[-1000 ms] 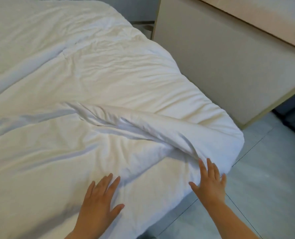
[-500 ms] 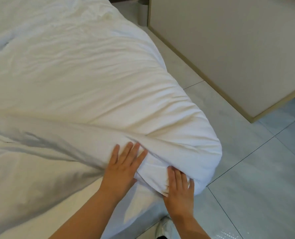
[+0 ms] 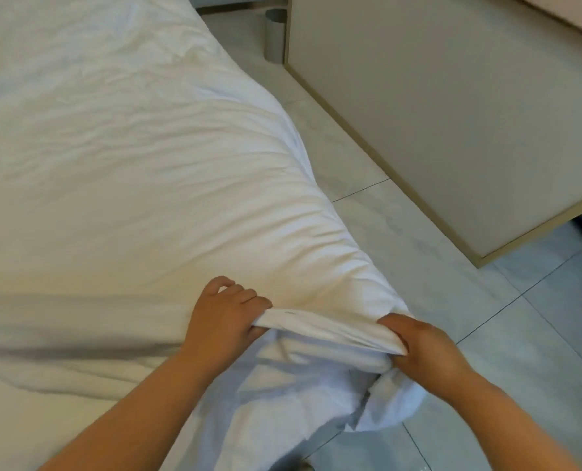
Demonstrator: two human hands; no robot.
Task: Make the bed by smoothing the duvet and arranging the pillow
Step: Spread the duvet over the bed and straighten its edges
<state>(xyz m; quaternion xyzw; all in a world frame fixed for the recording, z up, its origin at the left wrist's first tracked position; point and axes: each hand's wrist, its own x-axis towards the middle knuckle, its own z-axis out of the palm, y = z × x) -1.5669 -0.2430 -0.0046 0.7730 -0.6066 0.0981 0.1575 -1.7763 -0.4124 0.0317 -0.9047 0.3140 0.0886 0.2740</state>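
Observation:
A white, wrinkled duvet [image 3: 140,185] covers the bed and fills the left and middle of the view. Its near edge is folded back at the bed's right corner. My left hand [image 3: 225,317] grips that folded edge with the fingers curled over the cloth. My right hand [image 3: 422,351] grips the same edge further right, at the corner, where the duvet bunches and hangs toward the floor. The stretch of edge between my two hands is pulled taut. No pillow is in view.
A beige cabinet [image 3: 452,113] with a tan trim stands to the right of the bed, leaving a strip of grey tiled floor [image 3: 401,239] between them. A grey cylinder [image 3: 276,35] stands on the floor at the back, by the cabinet.
Both hands lay flat on the duvet before; now they curl round its folded edge and lift it. The view has moved closer to the bed's right corner.

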